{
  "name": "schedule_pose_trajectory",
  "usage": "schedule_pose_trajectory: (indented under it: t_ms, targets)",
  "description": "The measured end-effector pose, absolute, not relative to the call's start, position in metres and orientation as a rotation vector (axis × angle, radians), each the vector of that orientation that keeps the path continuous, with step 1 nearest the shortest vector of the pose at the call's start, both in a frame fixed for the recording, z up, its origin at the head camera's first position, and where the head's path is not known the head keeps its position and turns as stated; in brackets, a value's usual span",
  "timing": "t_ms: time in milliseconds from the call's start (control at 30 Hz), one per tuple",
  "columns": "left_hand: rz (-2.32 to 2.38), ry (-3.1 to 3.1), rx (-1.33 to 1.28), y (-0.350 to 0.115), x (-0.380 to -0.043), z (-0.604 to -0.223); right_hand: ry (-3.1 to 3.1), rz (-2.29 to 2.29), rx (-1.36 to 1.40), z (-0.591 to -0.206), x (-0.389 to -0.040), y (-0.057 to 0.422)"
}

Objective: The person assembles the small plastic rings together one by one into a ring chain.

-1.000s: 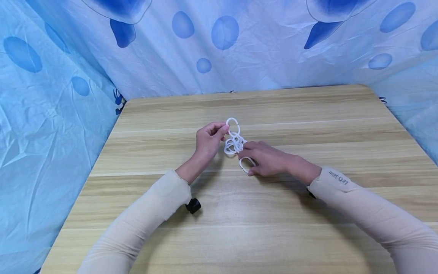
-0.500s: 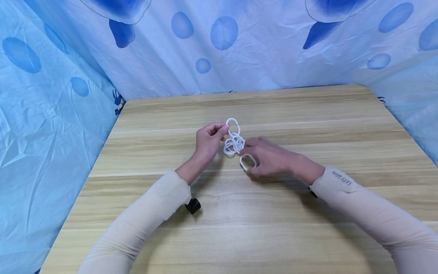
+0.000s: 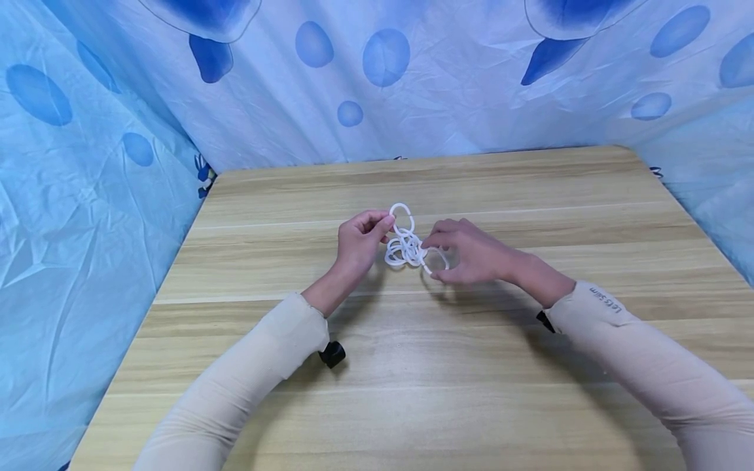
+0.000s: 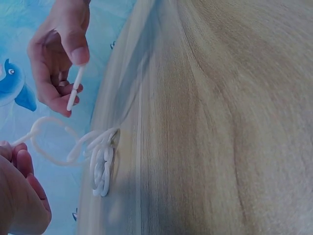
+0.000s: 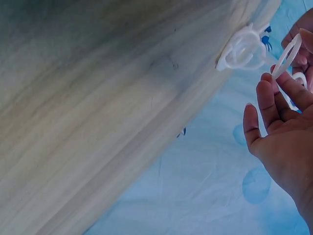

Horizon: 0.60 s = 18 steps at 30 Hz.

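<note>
My left hand (image 3: pixel 360 242) pinches a white plastic ring (image 3: pixel 401 205) between thumb and fingers. That ring joins a bunch of several linked white rings (image 3: pixel 400 251) lying on the table. To the right, my right hand (image 3: pixel 474 254) pinches a separate white ring (image 4: pixel 74 89) between thumb and fingertips. In the left wrist view this ring is edge-on, with a gap between it and the bunch (image 4: pixel 100 171). A small break shows in its outline. The right wrist view shows my right hand (image 5: pixel 288 117) holding the ring tilted, apart from the bunch (image 5: pixel 242 51).
The wood-grain table (image 3: pixel 377 392) spreads out on all sides of the hands. Blue curtains (image 3: pixel 265 111) with fish and bubble prints hang behind it and at the sides. A black wrist device (image 3: pixel 333 354) sits under the left sleeve.
My right hand has moved up and slightly right with its ring, which now overlaps the bunch's right side in the head view. My left hand has stayed almost still.
</note>
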<state>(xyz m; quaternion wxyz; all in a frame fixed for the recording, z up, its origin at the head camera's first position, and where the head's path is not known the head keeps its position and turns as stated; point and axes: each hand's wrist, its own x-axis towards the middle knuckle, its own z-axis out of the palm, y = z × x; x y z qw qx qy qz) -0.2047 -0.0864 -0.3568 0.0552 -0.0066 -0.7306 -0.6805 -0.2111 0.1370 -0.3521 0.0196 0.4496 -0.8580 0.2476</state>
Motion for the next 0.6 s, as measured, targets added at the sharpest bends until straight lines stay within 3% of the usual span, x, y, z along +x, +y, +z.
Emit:
schedule_pose_trajectory:
  t_ms: [600]
  targets:
    - [-2.069, -2.302, -0.022, -0.084, -0.203, -0.356, -2.539, 0.837, 1.129, -0.341, -0.227, 0.147]
